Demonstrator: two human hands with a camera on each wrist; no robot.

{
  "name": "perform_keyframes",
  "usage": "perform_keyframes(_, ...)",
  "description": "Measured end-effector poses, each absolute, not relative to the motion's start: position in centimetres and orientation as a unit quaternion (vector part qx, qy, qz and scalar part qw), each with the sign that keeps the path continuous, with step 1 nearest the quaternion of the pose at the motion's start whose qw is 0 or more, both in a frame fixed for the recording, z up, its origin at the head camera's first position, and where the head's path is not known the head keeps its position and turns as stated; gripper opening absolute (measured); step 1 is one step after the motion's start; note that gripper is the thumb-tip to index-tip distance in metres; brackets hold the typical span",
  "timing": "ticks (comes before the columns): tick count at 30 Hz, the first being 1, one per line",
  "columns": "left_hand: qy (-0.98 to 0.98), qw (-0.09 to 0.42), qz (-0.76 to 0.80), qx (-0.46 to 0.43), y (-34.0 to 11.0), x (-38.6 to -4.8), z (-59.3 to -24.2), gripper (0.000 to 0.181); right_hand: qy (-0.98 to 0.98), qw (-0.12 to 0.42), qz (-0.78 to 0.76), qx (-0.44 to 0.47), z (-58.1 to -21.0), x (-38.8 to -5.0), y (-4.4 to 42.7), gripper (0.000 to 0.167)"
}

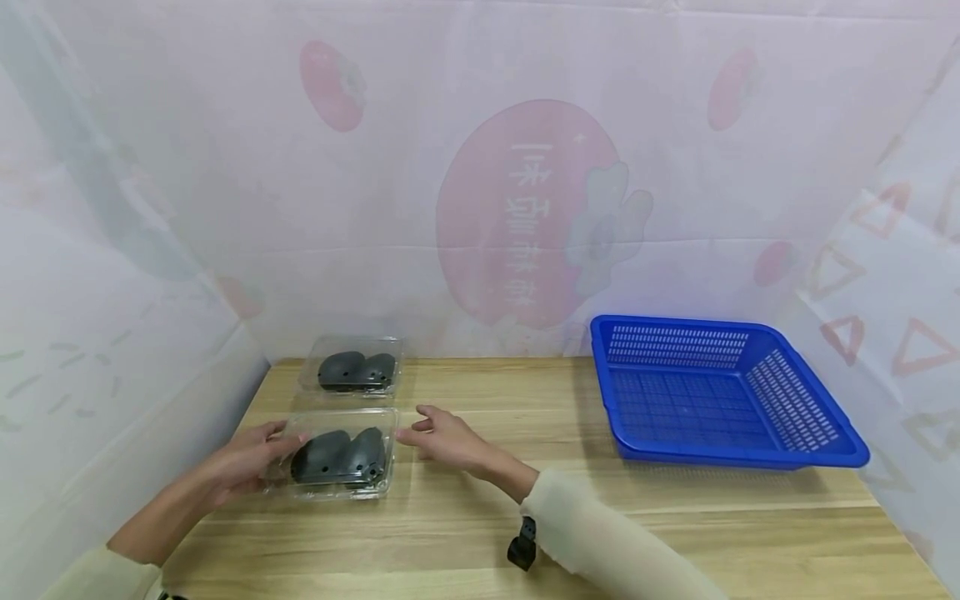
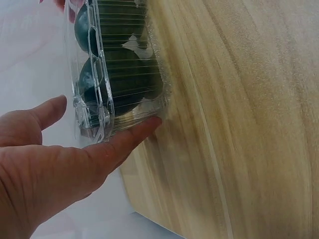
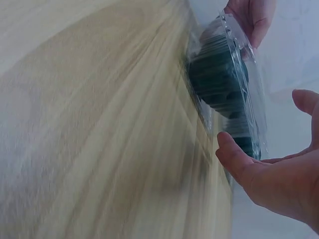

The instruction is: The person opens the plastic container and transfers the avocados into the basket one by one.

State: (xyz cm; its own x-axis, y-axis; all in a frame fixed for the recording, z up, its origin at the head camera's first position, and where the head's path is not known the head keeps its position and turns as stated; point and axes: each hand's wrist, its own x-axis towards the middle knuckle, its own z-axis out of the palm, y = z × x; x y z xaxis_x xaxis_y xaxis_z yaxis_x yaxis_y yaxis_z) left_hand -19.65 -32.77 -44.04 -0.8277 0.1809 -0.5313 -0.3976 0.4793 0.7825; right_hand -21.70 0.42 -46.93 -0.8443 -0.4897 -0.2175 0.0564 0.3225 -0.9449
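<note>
A clear plastic box (image 1: 341, 454) with dark, rounded items inside lies on the wooden table between the two hands. At its left end is my left hand (image 1: 240, 462); the left wrist view shows that hand (image 2: 60, 169) with straight fingers against the box (image 2: 122, 79) and its thumb raised off it. My right hand (image 1: 453, 442) is at the right end. In the right wrist view its fingers (image 3: 232, 154) are extended at the near end of the box (image 3: 219, 74), thumb apart; whether they touch it, I cannot tell.
Behind the near box, by the wall, is a second clear box (image 1: 360, 371) with similar dark items. A blue plastic basket (image 1: 690, 412) stands on the right part of the table (image 1: 495, 533). Patterned sheets (image 1: 390, 167) rise behind and at both sides.
</note>
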Motion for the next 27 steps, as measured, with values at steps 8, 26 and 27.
perform_keyframes(8, 0.795, 0.287, 0.531, -0.068, -32.8, -19.4, -44.2, 0.097, 0.775, 0.232, -0.573, -0.133, -47.7, -21.2, -1.4, 0.087)
perform_keyframes(26, 0.774, 0.256, 0.576, -0.061, -31.5, -19.0, -44.8, 0.083, 0.827, 0.17, -0.516, -0.144, -48.0, -20.0, -2.1, 0.093)
perform_keyframes(27, 0.771, 0.255, 0.581, -0.06, -31.3, -18.9, -44.8, 0.083, 0.83, 0.168, -0.512, -0.144, -47.9, -19.9, -1.9, 0.093)
